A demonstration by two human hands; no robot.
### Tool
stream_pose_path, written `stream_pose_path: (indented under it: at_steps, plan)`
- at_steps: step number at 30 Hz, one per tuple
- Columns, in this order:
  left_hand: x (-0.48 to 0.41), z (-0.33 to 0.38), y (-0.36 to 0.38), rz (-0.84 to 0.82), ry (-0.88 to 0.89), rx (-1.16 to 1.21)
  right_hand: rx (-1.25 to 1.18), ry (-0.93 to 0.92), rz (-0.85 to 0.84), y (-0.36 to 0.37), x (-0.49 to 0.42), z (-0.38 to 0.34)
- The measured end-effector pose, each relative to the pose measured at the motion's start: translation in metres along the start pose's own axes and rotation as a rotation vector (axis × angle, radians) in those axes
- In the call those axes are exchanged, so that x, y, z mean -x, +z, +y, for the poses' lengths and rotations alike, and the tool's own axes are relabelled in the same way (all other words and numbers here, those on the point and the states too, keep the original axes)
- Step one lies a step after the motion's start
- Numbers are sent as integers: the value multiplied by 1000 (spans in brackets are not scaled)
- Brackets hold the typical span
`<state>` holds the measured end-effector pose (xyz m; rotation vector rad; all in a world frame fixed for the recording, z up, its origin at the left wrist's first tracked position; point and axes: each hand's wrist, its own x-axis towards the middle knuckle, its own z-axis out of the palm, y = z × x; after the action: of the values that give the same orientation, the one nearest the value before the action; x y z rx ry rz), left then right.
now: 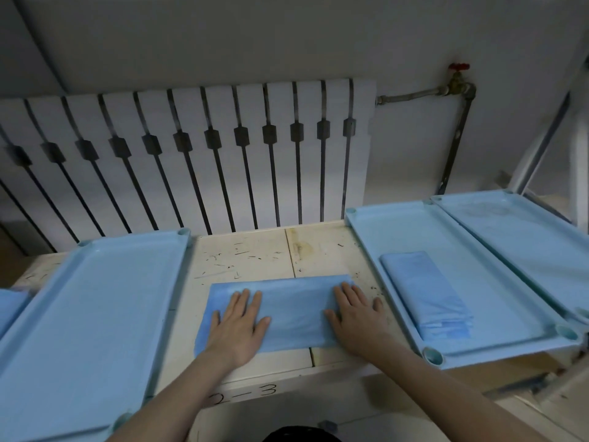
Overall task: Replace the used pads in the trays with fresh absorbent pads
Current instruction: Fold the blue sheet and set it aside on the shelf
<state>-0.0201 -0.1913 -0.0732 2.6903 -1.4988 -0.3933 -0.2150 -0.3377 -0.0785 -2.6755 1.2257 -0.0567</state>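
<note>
Trays fill most of the bench (255, 253). One long tray (95, 314) lies along its left edge. A second tray (430, 234) sits toward the right edge, with a third tray (516, 237) just beside it, overhanging the right corner. I cannot tell whether the pale blue floors of the left and far-right trays are bare plastic or already lined.

Between the left and second trays, on the scratched middle of the bench near its front edge, lies a folded blue pad (296, 311). A thicker folded stack (427, 295) of the same blue material rests inside the second tray, toward its front end. A blue scrap (12, 304) at the far left edge is cut off by the frame.

The left hand (237, 327) lies palm down on the left part of the pad, fingers straight and slightly spread, gripping nothing. The right hand (357, 320) lies the same way on the pad's right end, and its outer fingers run off onto the bench.

This looks like the smoothing or folding step on a single pad, with both palms pressing it flat. Whether the pad is fresh or used cannot be told from its look, though the neat stack nearby suggests a supply of fresh ones. If it is fresh, the next move calls for pinching an edge with each hand. The pad then needs opening to its full length, because the folded piece is much shorter than any tray, and laying square inside a rim.
</note>
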Motion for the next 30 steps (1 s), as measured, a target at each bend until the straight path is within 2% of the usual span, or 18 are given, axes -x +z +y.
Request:
stream_pose_path:
  at_steps: [3,5,8,9,11,13,16,18,20,22,25,27,28,30]
  plan:
    - [11,-10,-6,-9,-103,25,93,86,78,-15,10,-3]
    - [16,-8,-16,81,-140,4,126,110,102,-23,14,-5]
    - [25,2,-29,253,1,-26,-140,257,30,-35,15,-3]
    - [27,4,-30,247,55,18,-194,276,-22,-37,13,-2]
    - [28,6,-32,119,111,98,-317,298,-117,-38,11,-2]
    - [30,4,-35,40,135,135,-469,294,-113,-38,14,-6]
    - [32,4,-46,71,134,208,-736,202,0,-48,21,-21]
    - [36,7,-58,144,106,285,-882,60,58,-65,28,-35]
    - [38,10,-74,234,60,411,-945,-148,4,-86,34,-48]
    - [47,13,-95,273,62,589,-901,-367,-102,-108,40,-60]
    - [70,15,-126,155,151,849,-800,-558,-240,-143,49,-74]
    - [81,15,-140,1,254,951,-887,-553,-249,-159,51,-75]
    - [87,14,-146,-38,300,1021,-974,-497,-186,-165,52,-73]
    - [95,15,-154,-34,315,1165,-1199,-278,-27,-171,52,-68]
